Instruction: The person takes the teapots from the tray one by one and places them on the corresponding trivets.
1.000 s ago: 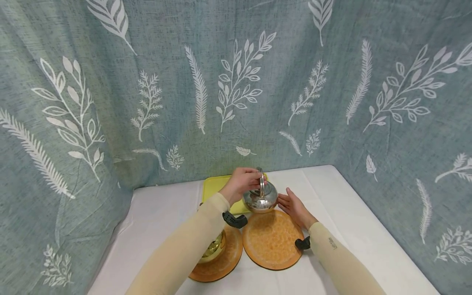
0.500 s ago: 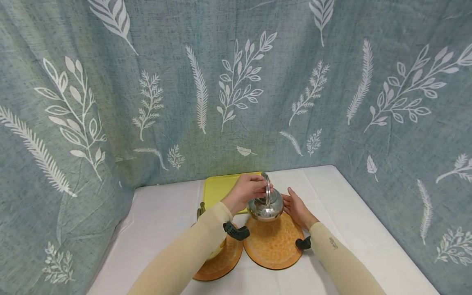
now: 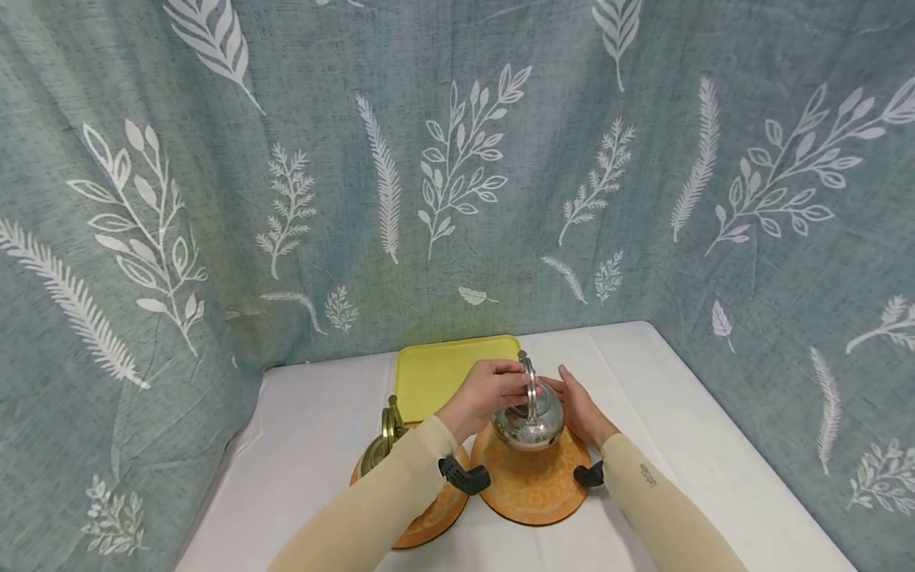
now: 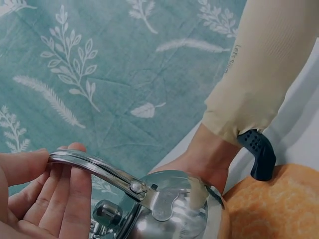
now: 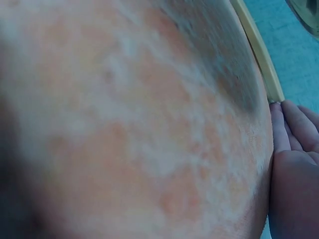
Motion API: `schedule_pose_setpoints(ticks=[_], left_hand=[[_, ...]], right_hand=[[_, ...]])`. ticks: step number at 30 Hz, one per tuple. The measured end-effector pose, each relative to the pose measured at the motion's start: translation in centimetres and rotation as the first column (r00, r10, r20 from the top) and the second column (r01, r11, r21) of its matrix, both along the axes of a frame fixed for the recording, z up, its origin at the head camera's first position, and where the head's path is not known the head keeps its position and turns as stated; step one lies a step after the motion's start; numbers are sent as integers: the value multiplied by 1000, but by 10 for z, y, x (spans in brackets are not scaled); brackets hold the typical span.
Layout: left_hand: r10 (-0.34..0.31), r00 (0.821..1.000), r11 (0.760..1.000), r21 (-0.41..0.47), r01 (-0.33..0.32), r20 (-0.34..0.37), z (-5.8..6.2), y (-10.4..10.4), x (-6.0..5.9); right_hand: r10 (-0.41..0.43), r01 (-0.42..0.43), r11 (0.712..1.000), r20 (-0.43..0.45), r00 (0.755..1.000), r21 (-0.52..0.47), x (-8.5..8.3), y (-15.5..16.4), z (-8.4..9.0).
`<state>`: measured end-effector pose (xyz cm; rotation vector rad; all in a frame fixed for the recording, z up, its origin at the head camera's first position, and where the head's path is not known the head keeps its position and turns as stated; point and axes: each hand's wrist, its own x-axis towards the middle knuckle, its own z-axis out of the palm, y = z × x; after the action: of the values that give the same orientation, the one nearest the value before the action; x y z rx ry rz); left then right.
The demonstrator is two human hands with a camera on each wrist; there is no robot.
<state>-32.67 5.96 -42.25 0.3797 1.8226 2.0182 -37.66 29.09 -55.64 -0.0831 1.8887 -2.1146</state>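
Note:
A shiny silver kettle [image 3: 529, 419] hangs low over the right orange round mat [image 3: 532, 486]; whether it touches the mat I cannot tell. My left hand [image 3: 509, 383] grips its upright metal handle [image 3: 529, 383] from the left. In the left wrist view the fingers [image 4: 62, 191] curl round the handle [image 4: 99, 169] above the kettle's lid [image 4: 169, 209]. My right hand [image 3: 574, 400] lies flat beside the kettle's right side, fingers straight. In the right wrist view those fingers [image 5: 294, 144] rest at the rim of the mat [image 5: 139, 124].
A brass kettle [image 3: 379, 446] stands on a second orange mat [image 3: 429, 520] at the left, partly behind my left forearm. A yellow tray [image 3: 439, 369] lies behind both mats on the white table [image 3: 307, 429]. Leaf-print curtains [image 3: 457, 159] close in the back and sides.
The left hand has carried the silver kettle from the tray's edge toward me, over the right mat. The right hand has closed in on the kettle's side.

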Motion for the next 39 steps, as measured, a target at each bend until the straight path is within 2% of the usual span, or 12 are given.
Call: schedule_pose_setpoints(ticks=[7, 11, 16, 24, 33, 39], left_hand=[[5, 1000, 999, 44, -6, 6, -6, 4, 7], [11, 1000, 999, 42, -12, 18, -12, 5, 8], [17, 1000, 999, 42, -18, 21, -17, 3, 11], [-11, 1000, 998, 57, 10, 7, -26, 3, 18], [-29, 999, 999, 39, 28, 17, -33, 1, 24], [-16, 1000, 999, 41, 15, 16, -38, 2, 27]], right_hand=[[14, -14, 1000, 3, 1000, -17, 2, 1, -1], [35, -35, 999, -6, 999, -10, 3, 1, -2], [22, -22, 1000, -21, 1000, 1, 3, 0, -3], [20, -20, 1000, -50, 999, -7, 2, -1, -3], [32, -33, 999, -35, 999, -8, 5, -1, 0], [29, -29, 999, -34, 999, -14, 5, 0, -1]])
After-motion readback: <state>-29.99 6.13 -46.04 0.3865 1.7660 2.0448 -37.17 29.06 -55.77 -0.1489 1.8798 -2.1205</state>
